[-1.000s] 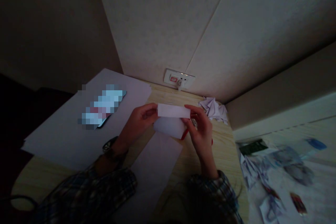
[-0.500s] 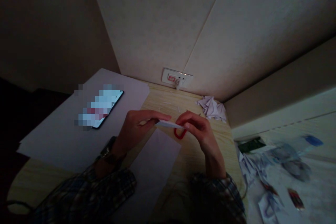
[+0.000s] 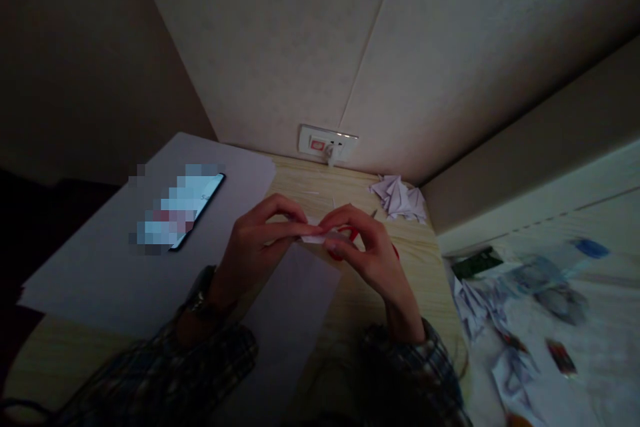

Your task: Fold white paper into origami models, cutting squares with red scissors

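Note:
A small folded piece of white paper (image 3: pixel 312 238) is pinched between my two hands above the table. My left hand (image 3: pixel 265 230) grips its left side, thumb below and fingers above. On the right side, my right hand (image 3: pixel 357 235) closes on the same paper, its fingertips almost meeting those of the left. Red-handled scissors (image 3: pixel 352 233) lie on the table behind my right hand, which partly hides them. Beneath my hands rests a white paper sheet (image 3: pixel 300 300).
A phone (image 3: pixel 200 210) with a lit, partly blurred screen lies on a stack of white paper (image 3: pixel 100 280) at the left. Folded paper pieces (image 3: pixel 399 197) sit at the table's back right corner. A wall socket (image 3: pixel 327 144) holds a plug. More folded papers (image 3: pixel 470 307) lie beyond the table's right edge.
My hands have come closer together on the folded paper, which has turned and is now more covered by my fingers. The view has shifted slightly, and more of the scissors shows.

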A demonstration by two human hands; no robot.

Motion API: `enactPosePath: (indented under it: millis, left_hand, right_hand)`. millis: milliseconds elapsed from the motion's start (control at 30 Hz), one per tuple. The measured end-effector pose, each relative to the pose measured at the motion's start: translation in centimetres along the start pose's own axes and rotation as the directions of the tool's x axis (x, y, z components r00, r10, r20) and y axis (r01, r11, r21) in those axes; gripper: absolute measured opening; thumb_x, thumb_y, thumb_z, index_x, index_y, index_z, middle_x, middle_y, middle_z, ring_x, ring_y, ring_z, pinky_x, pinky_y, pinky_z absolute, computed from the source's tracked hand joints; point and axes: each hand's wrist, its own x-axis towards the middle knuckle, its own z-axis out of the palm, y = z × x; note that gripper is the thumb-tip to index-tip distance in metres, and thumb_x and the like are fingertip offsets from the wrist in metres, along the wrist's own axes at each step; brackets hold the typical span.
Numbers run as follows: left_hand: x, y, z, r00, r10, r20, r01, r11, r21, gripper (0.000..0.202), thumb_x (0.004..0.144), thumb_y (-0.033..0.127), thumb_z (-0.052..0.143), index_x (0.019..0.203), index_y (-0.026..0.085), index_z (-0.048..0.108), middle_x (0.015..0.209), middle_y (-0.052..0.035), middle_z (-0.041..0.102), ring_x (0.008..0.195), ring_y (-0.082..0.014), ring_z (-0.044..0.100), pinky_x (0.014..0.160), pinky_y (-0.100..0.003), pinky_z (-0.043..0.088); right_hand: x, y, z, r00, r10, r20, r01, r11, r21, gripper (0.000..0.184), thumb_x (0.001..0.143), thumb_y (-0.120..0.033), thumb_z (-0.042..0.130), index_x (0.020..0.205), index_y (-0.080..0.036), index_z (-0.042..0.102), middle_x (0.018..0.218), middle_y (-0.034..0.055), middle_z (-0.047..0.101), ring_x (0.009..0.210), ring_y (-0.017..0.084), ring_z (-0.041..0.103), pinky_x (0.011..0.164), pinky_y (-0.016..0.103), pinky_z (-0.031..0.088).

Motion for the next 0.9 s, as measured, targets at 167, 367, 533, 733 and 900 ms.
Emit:
enactPosePath:
  millis: [167, 367, 533, 733, 900]
  left_hand:
    - [0.0, 0.3, -0.2, 0.998, 0.065, 0.008, -0.065, 0.997, 0.031, 0.027, 0.086, 0.008, 0.059, 0.092, 0.027, 0.077, 0.081, -0.001, 0.066, 0.075, -0.0125, 0.064, 0.068, -0.023, 0.052]
    - [0.1, 0.8, -0.4, 0.999, 0.02, 0.03, -0.02, 1.0, -0.012, 0.02, 0.084, 0.009, 0.061, 0.083, 0.025, 0.074, 0.078, 0.0006, 0.069, 0.071, -0.013, 0.066, 0.066, -0.024, 0.053]
    - [0.2, 1.0, -0.3, 0.999, -0.014, 0.041, 0.017, 0.997, -0.074, 0.015, 0.082, 0.012, 0.066, 0.079, 0.024, 0.074, 0.074, 0.0012, 0.07, 0.067, -0.0129, 0.066, 0.062, -0.023, 0.052]
    - [0.0, 1.1, 0.1, 0.988, -0.147, 0.055, 0.153, 0.981, -0.117, 0.017, 0.08, 0.012, 0.066, 0.077, 0.026, 0.074, 0.074, 0.0014, 0.07, 0.067, -0.0143, 0.066, 0.062, -0.026, 0.052]
    - [-0.2, 0.7, 0.0, 0.985, -0.165, 0.056, 0.173, 0.97, -0.17, 0.015, 0.08, 0.012, 0.067, 0.08, 0.025, 0.075, 0.074, 0.0012, 0.07, 0.067, -0.0141, 0.065, 0.061, -0.026, 0.051]
  right_hand:
    - [-0.2, -0.3, 0.2, 0.999, -0.037, -0.022, 0.037, 0.999, -0.015, 0.016, 0.083, -0.036, 0.07, 0.082, -0.021, 0.066, 0.084, 0.0006, 0.065, 0.081, 0.017, 0.06, 0.073, 0.029, 0.044]
    - [-0.2, -0.9, 0.1, 0.999, 0.005, 0.035, -0.003, 0.999, -0.05, 0.01, 0.084, -0.03, 0.07, 0.081, -0.021, 0.067, 0.081, -0.0002, 0.067, 0.077, 0.015, 0.061, 0.07, 0.028, 0.045]
    - [-0.2, -0.9, -0.2, 0.997, -0.001, 0.075, 0.004, 0.999, -0.043, 0.008, 0.085, -0.026, 0.068, 0.08, -0.02, 0.068, 0.081, -0.0002, 0.068, 0.077, 0.015, 0.061, 0.07, 0.027, 0.046]
    - [-0.2, -0.7, -0.2, 0.997, 0.013, 0.072, -0.008, 0.997, -0.075, 0.007, 0.086, -0.025, 0.067, 0.08, -0.021, 0.067, 0.079, -0.001, 0.068, 0.073, 0.014, 0.062, 0.068, 0.027, 0.047]
    - [-0.1, -0.8, -0.1, 0.998, -0.025, 0.061, 0.031, 0.994, -0.106, 0.01, 0.087, -0.024, 0.065, 0.078, -0.021, 0.066, 0.077, -0.0008, 0.067, 0.071, 0.014, 0.062, 0.063, 0.026, 0.046]
